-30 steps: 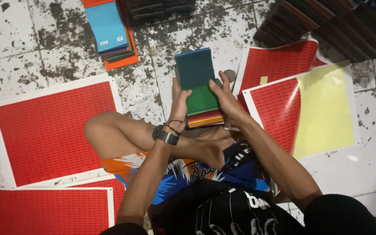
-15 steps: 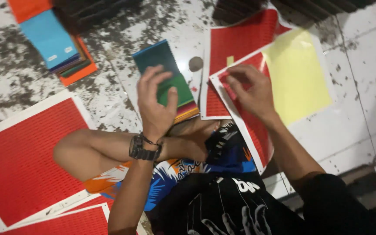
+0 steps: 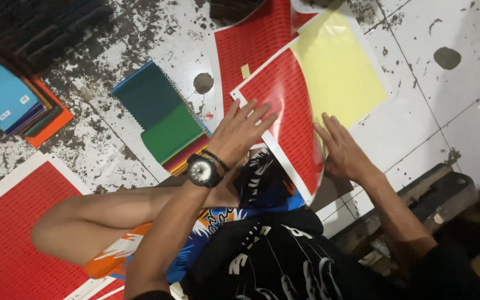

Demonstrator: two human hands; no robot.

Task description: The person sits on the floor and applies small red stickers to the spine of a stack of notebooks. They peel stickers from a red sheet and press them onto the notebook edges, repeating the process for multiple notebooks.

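Both hands open, flat, gripping nothing: left hand (image 3: 240, 130) presses red sticker sheet (image 3: 284, 111), right hand (image 3: 343, 150) at its curled edge w/ yellow backing (image 3: 337, 66). Step: peeling/separating. Next needs pinch of edge.

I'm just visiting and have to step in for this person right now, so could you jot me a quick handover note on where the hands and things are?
Left hand: open, palm flat on the red sticker sheet.
Right hand: open, fingers at the sheet's lifted right edge, beside the yellow backing.
Things: the stack of coloured booklets lies on the floor left of the sheet, in neither hand. A second pile sits far left; another red sheet lies lower left.
Done: the red layer is curled partly off its backing.
Left: the rest of the red layer is still stuck down.
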